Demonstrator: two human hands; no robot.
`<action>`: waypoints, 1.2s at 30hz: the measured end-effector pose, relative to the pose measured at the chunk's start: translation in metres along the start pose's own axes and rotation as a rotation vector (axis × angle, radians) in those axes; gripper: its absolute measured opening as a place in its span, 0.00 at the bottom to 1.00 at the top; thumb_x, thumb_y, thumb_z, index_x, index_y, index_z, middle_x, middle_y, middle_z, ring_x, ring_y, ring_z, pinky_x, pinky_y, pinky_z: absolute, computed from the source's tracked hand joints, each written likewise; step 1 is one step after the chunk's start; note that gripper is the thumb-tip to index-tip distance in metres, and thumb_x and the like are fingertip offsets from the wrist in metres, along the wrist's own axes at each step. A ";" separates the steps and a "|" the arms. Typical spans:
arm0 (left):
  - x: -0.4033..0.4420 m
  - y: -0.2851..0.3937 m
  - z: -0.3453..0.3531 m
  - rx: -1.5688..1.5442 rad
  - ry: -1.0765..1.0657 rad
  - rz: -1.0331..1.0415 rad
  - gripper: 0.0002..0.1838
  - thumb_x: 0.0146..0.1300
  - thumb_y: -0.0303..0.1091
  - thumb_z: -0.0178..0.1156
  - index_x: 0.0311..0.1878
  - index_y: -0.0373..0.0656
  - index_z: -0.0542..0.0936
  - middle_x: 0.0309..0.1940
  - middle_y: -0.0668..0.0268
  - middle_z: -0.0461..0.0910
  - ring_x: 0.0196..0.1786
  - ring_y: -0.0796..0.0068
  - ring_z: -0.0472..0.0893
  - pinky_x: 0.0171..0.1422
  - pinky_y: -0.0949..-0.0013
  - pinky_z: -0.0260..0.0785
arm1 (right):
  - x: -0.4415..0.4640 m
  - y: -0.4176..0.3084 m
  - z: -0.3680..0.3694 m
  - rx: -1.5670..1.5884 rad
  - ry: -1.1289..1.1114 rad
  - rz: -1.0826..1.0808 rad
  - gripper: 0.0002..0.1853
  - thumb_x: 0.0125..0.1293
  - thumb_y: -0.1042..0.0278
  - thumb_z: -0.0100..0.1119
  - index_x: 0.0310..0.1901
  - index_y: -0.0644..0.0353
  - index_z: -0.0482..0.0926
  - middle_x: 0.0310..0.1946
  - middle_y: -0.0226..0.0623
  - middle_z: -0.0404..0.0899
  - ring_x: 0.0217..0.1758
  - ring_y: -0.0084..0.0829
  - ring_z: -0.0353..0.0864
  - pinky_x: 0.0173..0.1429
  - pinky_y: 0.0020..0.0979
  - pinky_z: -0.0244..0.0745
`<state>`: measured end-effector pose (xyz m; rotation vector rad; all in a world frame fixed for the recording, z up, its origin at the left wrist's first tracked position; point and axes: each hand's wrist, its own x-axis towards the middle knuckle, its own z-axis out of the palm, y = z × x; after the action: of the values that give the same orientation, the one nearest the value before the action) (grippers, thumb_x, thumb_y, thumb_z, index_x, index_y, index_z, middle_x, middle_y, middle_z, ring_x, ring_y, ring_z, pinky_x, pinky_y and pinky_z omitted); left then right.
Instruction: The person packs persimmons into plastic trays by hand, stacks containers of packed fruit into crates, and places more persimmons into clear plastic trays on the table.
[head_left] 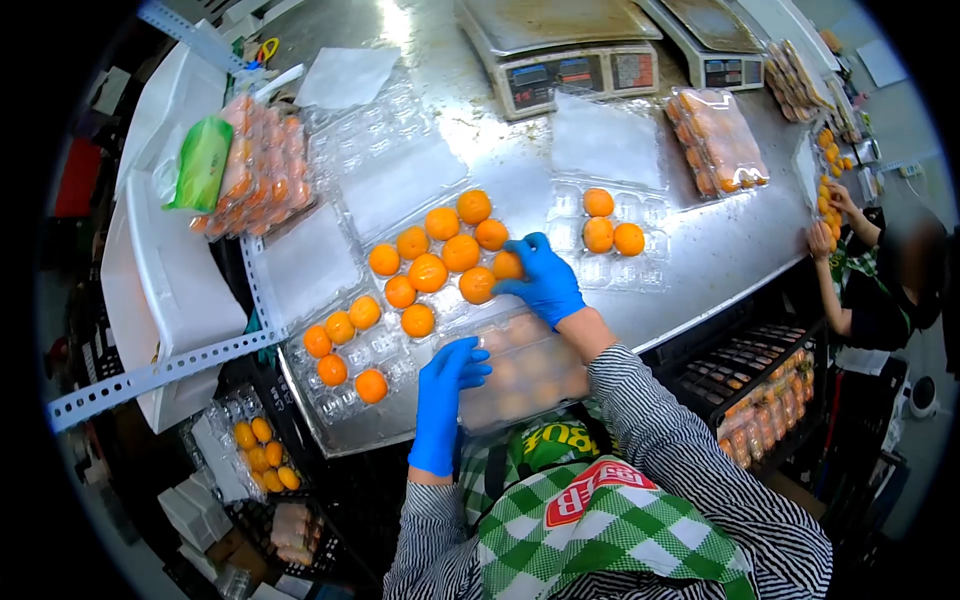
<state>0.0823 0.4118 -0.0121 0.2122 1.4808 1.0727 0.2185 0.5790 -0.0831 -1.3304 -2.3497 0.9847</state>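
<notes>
My right hand (pixel 545 280), in a blue glove, has its fingers closed around an orange (pixel 508 265) at the right end of a clear plastic tray (pixel 385 345). Several more oranges (pixel 461 253) sit in that tray's cups, while some cups hold none. My left hand (pixel 450 385), also gloved in blue, hovers by the tray's near edge, fingers apart and holding nothing. Between my hands and close to my body lies a covered pack of fruit (pixel 525 370), its contents blurred by the cover. To the right, another clear tray (pixel 645 270) holds three oranges (pixel 598 236).
Two scales (pixel 560 70) stand at the back of the metal table (pixel 700 240). Stacked fruit packs (pixel 262 165) and a green packet (pixel 203 165) are on the left, with a perforated metal rail (pixel 150 375). A co-worker (pixel 875 270) handles fruit at the far right. Crates (pixel 770 390) stand below.
</notes>
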 end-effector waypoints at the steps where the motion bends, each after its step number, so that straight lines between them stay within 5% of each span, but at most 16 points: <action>1: 0.001 -0.002 0.001 0.008 -0.001 0.001 0.19 0.68 0.41 0.50 0.52 0.37 0.77 0.42 0.57 0.81 0.41 0.69 0.82 0.44 0.71 0.73 | 0.000 -0.001 -0.007 -0.014 -0.066 -0.016 0.30 0.53 0.56 0.68 0.58 0.52 0.71 0.49 0.46 0.70 0.46 0.47 0.78 0.47 0.40 0.76; 13: 0.007 -0.005 0.010 0.067 -0.001 0.016 0.18 0.68 0.40 0.50 0.51 0.37 0.78 0.41 0.58 0.81 0.39 0.71 0.81 0.43 0.73 0.73 | -0.011 0.020 -0.013 0.062 -0.017 -0.154 0.23 0.57 0.67 0.62 0.55 0.57 0.71 0.52 0.45 0.74 0.48 0.48 0.78 0.51 0.41 0.75; 16: 0.007 -0.003 0.013 0.083 0.008 0.020 0.18 0.68 0.40 0.50 0.51 0.37 0.78 0.41 0.59 0.81 0.39 0.71 0.81 0.43 0.73 0.73 | -0.022 0.013 -0.033 -0.024 0.186 -0.255 0.25 0.57 0.67 0.62 0.57 0.59 0.70 0.52 0.47 0.75 0.50 0.49 0.77 0.53 0.41 0.74; 18: 0.005 -0.002 0.013 0.084 0.022 0.030 0.18 0.67 0.40 0.51 0.51 0.38 0.78 0.41 0.59 0.81 0.39 0.71 0.81 0.43 0.73 0.73 | -0.031 0.022 -0.058 -0.115 0.371 -0.226 0.27 0.55 0.67 0.64 0.57 0.61 0.71 0.52 0.49 0.74 0.52 0.50 0.75 0.54 0.41 0.73; 21: 0.004 -0.003 0.014 0.079 0.025 0.024 0.18 0.67 0.41 0.51 0.51 0.38 0.78 0.41 0.59 0.81 0.39 0.71 0.81 0.43 0.73 0.72 | -0.039 0.062 -0.084 -0.211 0.544 0.092 0.31 0.51 0.64 0.69 0.56 0.65 0.71 0.52 0.54 0.72 0.48 0.51 0.76 0.53 0.43 0.73; 22: 0.004 -0.003 0.016 0.083 0.014 0.022 0.18 0.67 0.41 0.51 0.51 0.38 0.78 0.41 0.59 0.81 0.39 0.71 0.81 0.44 0.73 0.72 | -0.042 0.073 -0.089 -0.412 0.485 0.201 0.31 0.53 0.58 0.68 0.57 0.62 0.71 0.52 0.54 0.71 0.49 0.51 0.76 0.52 0.43 0.74; 27: 0.003 -0.005 0.031 0.081 -0.038 0.034 0.19 0.67 0.41 0.50 0.52 0.38 0.78 0.40 0.59 0.81 0.39 0.72 0.81 0.44 0.73 0.72 | -0.032 0.084 -0.112 -0.195 0.201 0.392 0.31 0.55 0.54 0.67 0.58 0.60 0.72 0.51 0.49 0.71 0.51 0.46 0.75 0.54 0.38 0.73; 33: 0.001 -0.010 0.038 0.095 -0.080 0.030 0.18 0.68 0.42 0.52 0.52 0.37 0.78 0.40 0.60 0.81 0.39 0.73 0.80 0.44 0.73 0.71 | 0.002 0.076 -0.114 -0.216 0.348 0.278 0.31 0.54 0.41 0.62 0.51 0.59 0.77 0.46 0.47 0.76 0.49 0.45 0.77 0.53 0.44 0.72; 36: 0.001 -0.011 0.040 0.110 -0.085 0.024 0.19 0.68 0.42 0.52 0.52 0.37 0.78 0.40 0.60 0.81 0.39 0.73 0.80 0.44 0.73 0.71 | 0.042 0.068 -0.109 -0.447 0.032 0.391 0.31 0.54 0.38 0.59 0.48 0.58 0.78 0.44 0.47 0.79 0.47 0.44 0.79 0.53 0.42 0.73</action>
<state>0.1219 0.4254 -0.0139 0.3502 1.4648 0.9901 0.2981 0.6845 -0.0528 -2.0104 -2.4256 0.5263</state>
